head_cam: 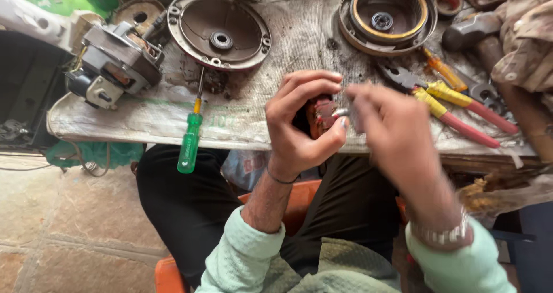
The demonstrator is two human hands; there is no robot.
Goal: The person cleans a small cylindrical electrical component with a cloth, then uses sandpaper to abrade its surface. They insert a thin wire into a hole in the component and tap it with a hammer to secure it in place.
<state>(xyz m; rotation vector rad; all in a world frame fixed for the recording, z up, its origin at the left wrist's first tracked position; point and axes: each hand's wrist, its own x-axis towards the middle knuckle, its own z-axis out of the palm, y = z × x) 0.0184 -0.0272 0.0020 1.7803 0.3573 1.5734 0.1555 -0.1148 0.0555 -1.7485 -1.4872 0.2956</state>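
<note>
Apparently the left hand (pixel 299 126) is gripping a small reddish-copper motor part with a metal shaft (pixel 324 115) near the bench's front edge, while the blurred right hand (pixel 383 126) is pinching its shaft end, so steady, careful twisting seems needed.

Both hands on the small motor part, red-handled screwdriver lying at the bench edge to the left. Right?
Not quite: the head view shows the screwdriver handle is green, not red. The rest holds: left hand and right hand both hold the small motor part, and the screwdriver lies at the bench edge, left.
</note>
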